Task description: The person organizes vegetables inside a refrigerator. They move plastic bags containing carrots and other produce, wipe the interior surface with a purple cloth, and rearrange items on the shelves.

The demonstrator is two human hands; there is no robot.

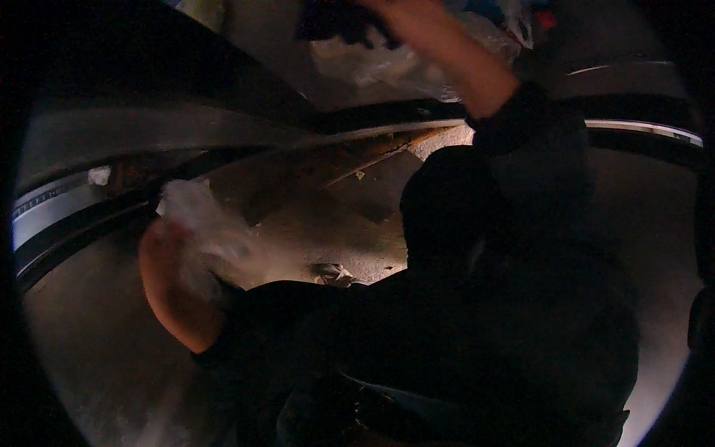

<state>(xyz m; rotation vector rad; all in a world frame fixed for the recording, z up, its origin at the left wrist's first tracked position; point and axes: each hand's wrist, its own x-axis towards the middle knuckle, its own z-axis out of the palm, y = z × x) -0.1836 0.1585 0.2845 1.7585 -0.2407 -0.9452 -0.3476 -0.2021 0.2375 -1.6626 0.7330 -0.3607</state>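
The view is dark and partly smeared by motion. My left hand [173,232] is raised at the left, closed on a crumpled clear plastic bag [205,223]; its fingers are blurred behind the film. My right arm stretches toward the top edge, where my right hand [391,9] is mostly cut off, so its fingers do not show. Close below and left of it is a dark navy thing [339,21], its kind unclear. Beneath the right forearm lies a heap of clear plastic [372,63]. Dark clothing covers the middle and lower right, with a rounded black shape [450,208] above it.
A curved dark edge with a pale strip [644,132] runs across at the right. Another pale strip [63,197] shows at the far left. Below lies a brownish surface [298,194] with small scraps. Something small and red [546,18] shows at the top right.
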